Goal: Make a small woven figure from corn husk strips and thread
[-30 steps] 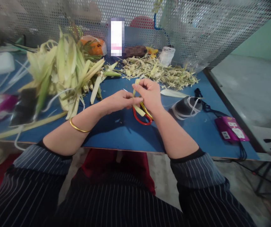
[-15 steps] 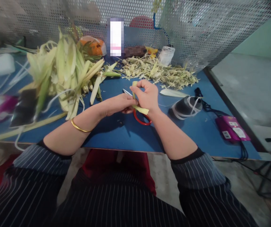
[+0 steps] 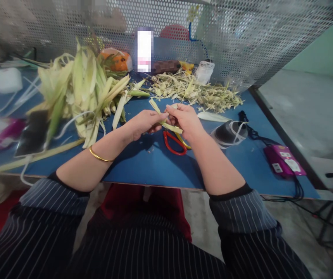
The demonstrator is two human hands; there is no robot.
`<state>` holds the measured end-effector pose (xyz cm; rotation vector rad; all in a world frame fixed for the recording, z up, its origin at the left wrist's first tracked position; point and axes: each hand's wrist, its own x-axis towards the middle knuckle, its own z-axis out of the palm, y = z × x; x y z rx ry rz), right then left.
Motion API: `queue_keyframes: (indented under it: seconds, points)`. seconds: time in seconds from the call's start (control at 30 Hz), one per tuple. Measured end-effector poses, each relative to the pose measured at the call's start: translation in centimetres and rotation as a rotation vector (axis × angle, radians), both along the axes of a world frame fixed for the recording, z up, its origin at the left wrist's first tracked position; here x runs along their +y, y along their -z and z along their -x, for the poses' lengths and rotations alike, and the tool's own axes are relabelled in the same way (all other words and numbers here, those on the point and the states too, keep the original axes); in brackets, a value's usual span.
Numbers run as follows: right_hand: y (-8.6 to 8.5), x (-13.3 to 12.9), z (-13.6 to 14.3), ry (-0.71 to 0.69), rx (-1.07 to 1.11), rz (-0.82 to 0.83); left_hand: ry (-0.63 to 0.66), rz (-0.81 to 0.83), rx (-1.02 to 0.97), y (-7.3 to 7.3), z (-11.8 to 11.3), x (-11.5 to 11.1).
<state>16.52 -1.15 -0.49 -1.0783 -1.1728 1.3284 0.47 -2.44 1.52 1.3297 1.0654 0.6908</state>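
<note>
Close together over the middle of the blue table, my left hand [image 3: 149, 122] and my right hand [image 3: 183, 118] both pinch a pale green husk strip [image 3: 172, 127]. One end of the strip points up and left between them, the other toward my right palm. Red-handled scissors [image 3: 174, 143] lie on the table just below my hands, their blades hidden. To the left is a large heap of corn husks [image 3: 81, 85]. Small husk scraps [image 3: 195, 91] form a pile behind my right hand.
On the right are a dark spool wrapped in white string [image 3: 229, 133] and a purple power strip [image 3: 284, 161]. A phone [image 3: 32, 133] with a white cable lies at the left. Behind stands a perforated metal screen [image 3: 230, 35], with an orange package [image 3: 115, 60] before it.
The husk strip has turned to a slant, and my right fingers have moved down closer to my left ones. More of the scissor handles shows.
</note>
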Motion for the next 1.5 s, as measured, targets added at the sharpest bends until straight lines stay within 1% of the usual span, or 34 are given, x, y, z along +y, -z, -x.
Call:
queue_keyframes:
  seconds: [0.2,0.27,0.33,0.37,0.4,0.5,0.53,0.57,0.6,0.67,0.7,0.73,0.77,0.83,0.93,1.1,1.23,1.3,1.33,1.37,1.4,1.5]
  points:
    - [-0.1,0.1,0.6,0.186,0.031,0.021,0.007,-0.078,0.037,-0.8,-0.3,-0.7]
    - [0.0,0.3,0.4,0.169,0.022,0.017,0.009,-0.069,0.043,-0.7,-0.4,-0.7]
    - [0.0,0.7,-0.1,0.144,0.003,-0.023,-0.012,-0.023,0.022,-0.5,-0.3,-0.5]
    - [0.0,0.9,-0.3,0.163,-0.01,-0.051,-0.035,0.006,-0.01,-0.3,-0.2,-0.3]
    - [0.0,1.1,-0.6,0.216,-0.022,-0.074,-0.056,0.038,-0.063,-0.1,-0.1,0.0]
    - [-0.2,1.4,-0.9,0.487,-0.036,-0.082,-0.136,0.112,-0.338,0.3,0.3,1.0]
    - [-0.3,1.3,-0.8,0.529,-0.038,-0.07,-0.154,0.116,-0.415,0.4,0.4,1.3]
    - [-0.3,1.1,-0.5,0.519,-0.044,-0.061,-0.162,0.105,-0.474,0.4,0.6,1.5]
    - [-0.3,0.7,-0.1,0.452,-0.054,-0.06,-0.168,0.077,-0.516,0.5,0.7,1.7]
    - [-0.2,-0.3,0.9,0.204,-0.084,-0.076,-0.168,0.002,-0.553,0.7,0.8,2.0]
    - [-0.1,-0.8,1.4,0.107,-0.083,-0.091,-0.165,-0.027,-0.557,0.9,0.8,2.0]
    - [0.0,-1.2,1.8,0.052,-0.072,-0.1,-0.16,-0.047,-0.554,1.1,0.8,2.1]
    - [0.1,-1.5,2.2,0.03,-0.076,-0.109,-0.155,-0.06,-0.549,1.3,0.7,2.0]
    - [0.4,-1.9,2.6,0.046,-0.094,-0.133,-0.149,-0.074,-0.549,1.6,0.4,2.0]
    - [0.7,-1.8,2.5,0.055,-0.149,-0.2,-0.187,-0.078,-0.577,1.7,0.1,1.9]
    - [0.8,-1.4,2.0,-0.05,-0.18,-0.288,-0.279,-0.066,-0.61,1.5,-0.2,1.8]
    - [0.6,-1.4,1.9,-0.104,-0.229,-0.351,-0.268,-0.057,-0.634,1.5,-0.1,1.9]
    - [0.5,-1.5,1.9,-0.114,-0.321,-0.362,-0.254,-0.034,-0.621,1.5,0.2,2.1]
    - [0.3,-1.6,1.8,-0.101,-0.399,-0.376,-0.25,-0.017,-0.604,1.4,0.4,2.2]
    - [0.1,-1.8,1.7,-0.056,-0.5,-0.411,-0.249,0.002,-0.581,1.3,0.6,2.4]
    - [-0.1,-1.9,1.5,0.023,-0.619,-0.473,-0.25,0.02,-0.556,1.1,0.9,2.5]
    - [-0.8,-2.0,0.8,0.356,-0.961,-0.731,-0.236,0.064,-0.48,0.3,1.6,2.5]
